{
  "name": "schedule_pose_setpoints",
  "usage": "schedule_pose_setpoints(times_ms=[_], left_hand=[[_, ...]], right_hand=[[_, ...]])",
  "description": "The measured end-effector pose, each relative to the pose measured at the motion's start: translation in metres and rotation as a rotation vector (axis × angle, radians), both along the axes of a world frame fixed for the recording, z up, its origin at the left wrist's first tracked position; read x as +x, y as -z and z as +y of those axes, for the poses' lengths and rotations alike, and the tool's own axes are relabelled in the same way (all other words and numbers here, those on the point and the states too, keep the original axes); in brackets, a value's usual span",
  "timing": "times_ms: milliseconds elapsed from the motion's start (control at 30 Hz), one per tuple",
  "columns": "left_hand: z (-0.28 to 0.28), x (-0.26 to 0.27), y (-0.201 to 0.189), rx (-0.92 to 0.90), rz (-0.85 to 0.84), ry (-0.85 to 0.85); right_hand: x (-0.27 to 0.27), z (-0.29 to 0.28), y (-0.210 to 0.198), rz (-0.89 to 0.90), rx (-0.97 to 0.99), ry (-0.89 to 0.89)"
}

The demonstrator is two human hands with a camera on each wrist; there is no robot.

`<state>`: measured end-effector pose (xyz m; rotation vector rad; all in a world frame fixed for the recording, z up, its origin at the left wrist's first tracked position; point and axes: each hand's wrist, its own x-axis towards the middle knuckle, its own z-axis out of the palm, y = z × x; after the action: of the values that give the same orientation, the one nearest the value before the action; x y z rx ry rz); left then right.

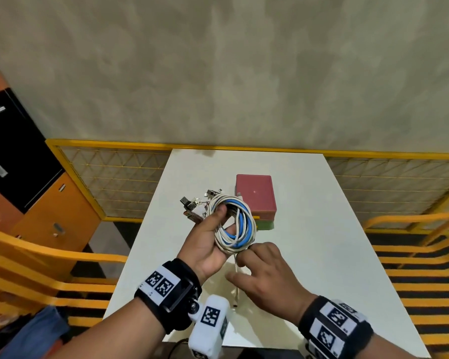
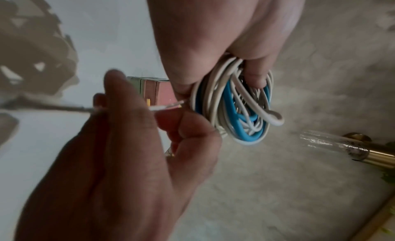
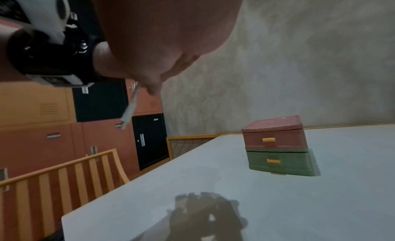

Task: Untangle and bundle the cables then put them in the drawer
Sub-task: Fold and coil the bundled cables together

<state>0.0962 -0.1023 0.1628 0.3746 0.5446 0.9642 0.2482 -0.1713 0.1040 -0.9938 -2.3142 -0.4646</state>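
My left hand point(image 1: 213, 229) grips a coil of white and blue cables point(image 1: 235, 224) above the table, thumb across the loops. A bunch of metal plugs point(image 1: 198, 206) sticks out at the coil's upper left. My right hand point(image 1: 246, 255) pinches a loose white cable tail point(image 1: 236, 278) at the coil's lower edge; the tail hangs down toward the table. In the left wrist view the coil point(image 2: 235, 109) sits under my left fingers point(image 2: 254, 72), and the right hand point(image 2: 132, 160) holds the thin white strand point(image 2: 164, 107). The small drawer unit has a pink drawer point(image 3: 274, 136) over a green one point(image 3: 278, 160), both closed.
The drawer unit point(image 1: 254, 195) stands at the middle of the white table point(image 1: 335, 255), just beyond the coil. Orange slatted chairs point(image 1: 36, 260) flank the table on both sides. A yellow mesh rail point(image 1: 114, 177) runs behind it, with orange and black lockers point(image 1: 18, 151) at left.
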Motion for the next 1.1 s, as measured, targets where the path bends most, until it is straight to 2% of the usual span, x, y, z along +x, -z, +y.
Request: schedule_pose_setpoints(times_ms=[67, 133, 200, 333, 367, 400, 500, 633, 767, 833, 967, 1100], left_hand=[[0.0, -0.004, -0.004, -0.001, 0.009, -0.009], [0.001, -0.011, -0.003, -0.012, 0.028, -0.036], [0.001, -0.017, 0.0, -0.015, 0.048, -0.046], [-0.008, -0.024, 0.006, 0.031, 0.166, -0.021], [-0.01, -0.026, 0.009, 0.05, 0.198, 0.019], [-0.012, -0.028, 0.011, 0.075, 0.238, 0.061], [-0.018, -0.031, 0.022, 0.203, 0.346, 0.133], [-0.022, -0.028, 0.027, 0.293, 0.449, 0.142], [-0.024, -0.025, 0.03, 0.36, 0.497, 0.157], [-0.026, -0.022, 0.034, 0.367, 0.525, 0.167], [-0.02, -0.016, 0.041, 0.299, 0.548, 0.068], [-0.015, -0.009, 0.045, 0.258, 0.543, 0.063]], right_hand=[[-0.001, -0.002, -0.003, 0.096, -0.037, -0.023], [0.002, -0.005, -0.005, 0.264, -0.168, -0.019], [0.003, -0.008, -0.01, 0.622, -0.424, 0.029], [0.0, -0.002, -0.027, 1.522, -0.936, 0.198], [0.002, 0.0, -0.031, 1.663, -1.012, 0.207], [0.004, 0.003, -0.034, 1.715, -1.056, 0.216], [0.008, 0.007, -0.037, 1.677, -1.082, 0.242], [0.003, 0.009, -0.037, 1.742, -1.084, 0.295], [-0.002, 0.011, -0.031, 1.472, -1.163, 0.392], [-0.004, 0.013, -0.033, 1.4, -1.247, 0.405], [-0.008, 0.014, -0.034, 1.444, -1.391, 0.348], [-0.007, 0.017, -0.032, 1.555, -1.483, 0.27]])
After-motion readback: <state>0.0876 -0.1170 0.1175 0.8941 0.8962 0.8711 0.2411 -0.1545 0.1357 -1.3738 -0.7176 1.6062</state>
